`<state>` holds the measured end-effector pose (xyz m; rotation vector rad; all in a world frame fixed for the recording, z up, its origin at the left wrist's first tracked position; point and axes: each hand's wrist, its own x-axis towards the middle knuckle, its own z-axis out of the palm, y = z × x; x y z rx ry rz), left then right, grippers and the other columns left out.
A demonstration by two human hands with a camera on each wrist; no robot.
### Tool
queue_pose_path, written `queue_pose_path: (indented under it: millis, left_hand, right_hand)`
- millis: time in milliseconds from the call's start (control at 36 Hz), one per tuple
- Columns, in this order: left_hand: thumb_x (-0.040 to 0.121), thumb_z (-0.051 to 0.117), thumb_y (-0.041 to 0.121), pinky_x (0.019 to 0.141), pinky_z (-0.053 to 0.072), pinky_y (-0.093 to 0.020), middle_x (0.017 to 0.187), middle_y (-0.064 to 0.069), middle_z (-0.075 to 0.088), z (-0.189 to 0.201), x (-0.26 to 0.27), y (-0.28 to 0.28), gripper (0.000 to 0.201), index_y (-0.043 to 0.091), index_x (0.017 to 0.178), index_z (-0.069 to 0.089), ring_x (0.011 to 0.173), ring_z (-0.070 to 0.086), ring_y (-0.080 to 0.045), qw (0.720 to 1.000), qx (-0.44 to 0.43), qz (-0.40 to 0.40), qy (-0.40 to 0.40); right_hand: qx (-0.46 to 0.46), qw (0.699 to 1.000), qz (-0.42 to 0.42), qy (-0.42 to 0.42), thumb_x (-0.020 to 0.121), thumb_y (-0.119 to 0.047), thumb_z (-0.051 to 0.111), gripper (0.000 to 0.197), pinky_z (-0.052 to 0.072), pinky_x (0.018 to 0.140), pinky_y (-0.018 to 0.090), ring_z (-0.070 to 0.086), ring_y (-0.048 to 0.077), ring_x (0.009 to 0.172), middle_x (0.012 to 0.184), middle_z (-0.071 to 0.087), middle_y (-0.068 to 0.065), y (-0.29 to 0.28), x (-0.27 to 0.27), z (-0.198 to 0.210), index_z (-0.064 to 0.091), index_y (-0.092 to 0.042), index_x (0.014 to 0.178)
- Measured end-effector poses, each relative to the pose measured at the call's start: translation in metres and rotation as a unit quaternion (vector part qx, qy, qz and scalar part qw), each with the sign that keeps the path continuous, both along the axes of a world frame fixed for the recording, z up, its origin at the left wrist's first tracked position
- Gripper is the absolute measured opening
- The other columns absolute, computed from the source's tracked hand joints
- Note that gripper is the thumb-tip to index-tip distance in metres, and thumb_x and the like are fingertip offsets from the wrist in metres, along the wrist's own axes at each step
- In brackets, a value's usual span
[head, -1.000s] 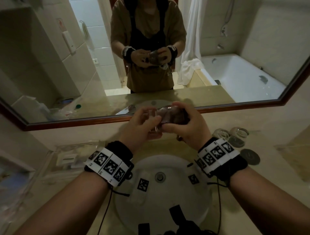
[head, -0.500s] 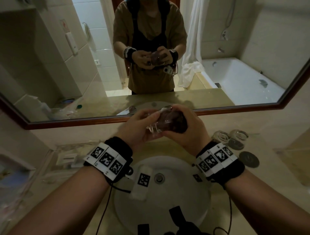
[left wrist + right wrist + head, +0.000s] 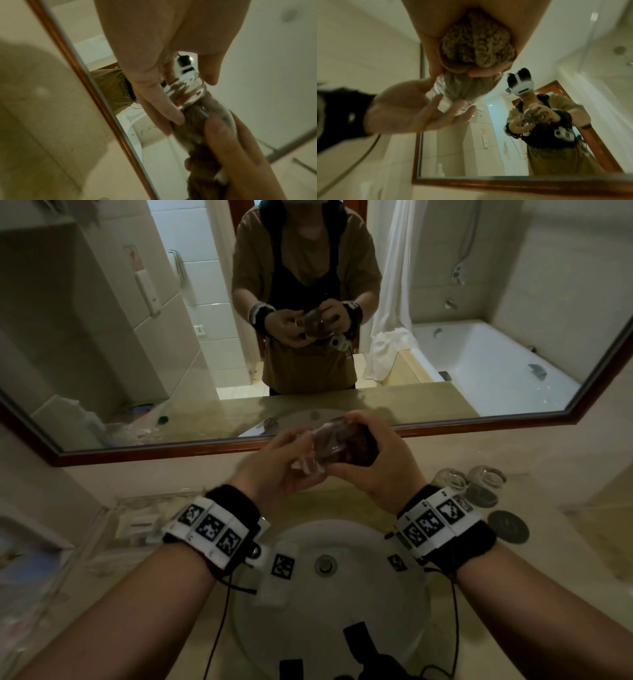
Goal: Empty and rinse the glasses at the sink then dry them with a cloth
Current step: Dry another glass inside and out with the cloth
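Both hands had tipped the glass point(image 3: 310, 463) a little since a second before, with its base swung lower and leftward, though it stayed in the same spot above the sink point(image 3: 346, 604), in front of the mirror point(image 3: 137, 419).

Left of the sink a clear tray point(image 3: 130, 525) sat on the counter. Above the basin, the left hand point(image 3: 274, 470) cradled the heavy base of the glass, fingers point(image 3: 453, 116) only loosely bent round it. The right hand point(image 3: 380, 460) was curled tight on a brown cloth point(image 3: 476, 51), which was stuffed well down into the bowl of the glass (the rim itself was hidden under that hand). Right of the sink, more glasses point(image 3: 472, 484) stood on the counter beside a dark round coaster point(image 3: 508, 525).

By my reckoning this was the drying step for this glass, emptying and rinsing already done. Next, I judged, the cloth wanted twisting round inside while the left hand steadied the base; then the glass could go down with the others, and a firmer grip would be wise, the glass being slick.
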<state>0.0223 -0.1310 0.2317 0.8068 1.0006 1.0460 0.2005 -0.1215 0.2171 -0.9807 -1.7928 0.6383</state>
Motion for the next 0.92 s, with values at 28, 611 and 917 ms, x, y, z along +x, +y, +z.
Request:
queue_pose_path:
  millis: [28,611,917]
  left_hand:
    - [0.084,0.062,0.031,0.075,0.062,-0.037,0.135,-0.022,0.057,0.001,-0.001,0.000,0.055,0.008,0.133,0.054,0.102,0.066,-0.029,1.000,-0.024,-0.011,-0.014]
    - [0.091,0.065,0.019,0.075,0.061,-0.041,0.125,-0.015,0.054,-0.010,0.000,-0.001,0.023,0.030,0.111,0.058,0.105,0.065,-0.032,0.966,0.162,0.077,0.189]
    - [0.079,0.066,0.028,0.066,0.060,-0.035,0.121,-0.016,0.059,0.013,0.001,-0.002,0.035,0.020,0.112,0.060,0.085,0.071,-0.026,0.998,0.035,0.060,-0.001]
  right_hand:
    - [0.044,0.998,-0.016,-0.037,0.066,-0.025,0.086,0.070,0.044,0.088,0.017,0.052,0.006,0.102,0.116,0.058,-0.001,0.000,-0.001,-0.004,0.051,-0.017,0.126]
    - [-0.253,0.958,0.074,0.111,0.070,-0.017,0.083,0.062,0.042,0.040,0.016,0.058,-0.002,0.049,0.108,0.058,0.003,0.013,-0.005,0.015,0.050,-0.027,0.121]
    - [0.086,0.994,-0.008,-0.063,0.066,-0.027,0.086,0.077,0.033,0.090,0.001,0.043,-0.003,0.104,0.121,0.049,-0.004,0.012,-0.007,-0.001,0.047,-0.014,0.132]
